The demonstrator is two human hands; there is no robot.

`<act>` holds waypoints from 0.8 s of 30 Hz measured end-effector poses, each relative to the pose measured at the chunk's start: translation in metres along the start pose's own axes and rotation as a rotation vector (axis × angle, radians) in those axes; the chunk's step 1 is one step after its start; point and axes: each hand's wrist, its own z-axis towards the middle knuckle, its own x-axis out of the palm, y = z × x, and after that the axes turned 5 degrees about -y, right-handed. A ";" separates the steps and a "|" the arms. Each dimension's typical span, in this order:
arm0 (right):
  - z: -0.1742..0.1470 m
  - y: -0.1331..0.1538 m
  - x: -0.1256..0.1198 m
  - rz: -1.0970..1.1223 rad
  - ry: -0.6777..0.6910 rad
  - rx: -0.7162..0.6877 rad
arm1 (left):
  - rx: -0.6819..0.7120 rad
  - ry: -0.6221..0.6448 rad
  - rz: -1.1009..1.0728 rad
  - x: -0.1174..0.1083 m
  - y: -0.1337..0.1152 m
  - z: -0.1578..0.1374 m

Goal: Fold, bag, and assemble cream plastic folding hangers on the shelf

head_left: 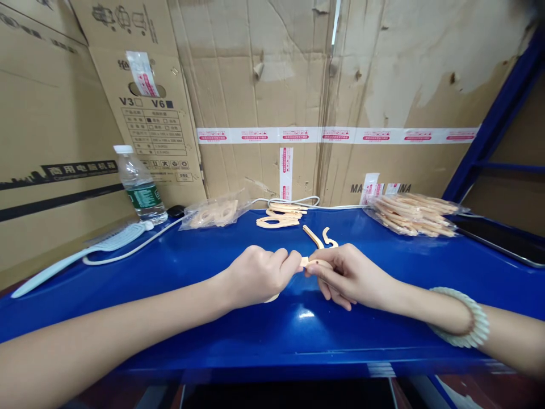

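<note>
My left hand (264,272) is closed around a pale wooden piece (304,262), whose end sticks out past the fingertips. A rounded edge of wood also shows under that hand. Thumb and forefinger of my right hand (344,275) pinch a flat wooden piece (318,263) with a small dark spot on it. The wood in both hands meets at the middle, above the blue table; whether it is joined I cannot tell. Just beyond the right hand lie a straight wooden strip (313,236) and an S-shaped wooden piece (327,238).
Behind are a stack of wooden cutouts (279,220), a bag of wooden parts (215,215) and a fuller bag (413,215). A water bottle (142,196), pale blue hairbrush (97,247) and white cable (131,255) lie left. A dark phone-like slab (504,241) rests right.
</note>
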 end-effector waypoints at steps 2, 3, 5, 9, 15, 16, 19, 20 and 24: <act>-0.001 0.001 0.000 -0.089 -0.032 -0.071 | -0.031 0.027 -0.039 0.001 0.000 -0.001; -0.002 0.001 0.000 -0.145 -0.057 -0.125 | -0.078 0.061 -0.089 0.002 0.000 -0.001; -0.002 0.003 -0.001 -0.251 -0.110 -0.235 | -0.217 0.157 -0.240 0.003 0.000 -0.002; -0.001 0.008 -0.008 -0.142 -0.090 -0.221 | -0.522 0.239 -0.636 0.003 -0.001 0.001; 0.014 0.006 -0.050 -0.300 -0.346 -0.309 | -1.107 0.211 -1.192 0.010 0.004 0.005; 0.017 0.002 -0.060 -0.418 -0.378 -0.362 | -1.203 0.205 -1.298 0.012 0.006 0.005; 0.023 -0.012 -0.084 -0.676 -0.389 -0.433 | -1.432 0.138 -1.556 0.016 0.012 0.005; 0.025 -0.018 -0.089 -0.721 -0.383 -0.437 | -1.488 0.106 -1.615 0.016 0.014 0.006; 0.032 -0.038 -0.093 -0.826 -0.299 -0.467 | -1.629 -0.025 -1.740 0.015 0.018 0.007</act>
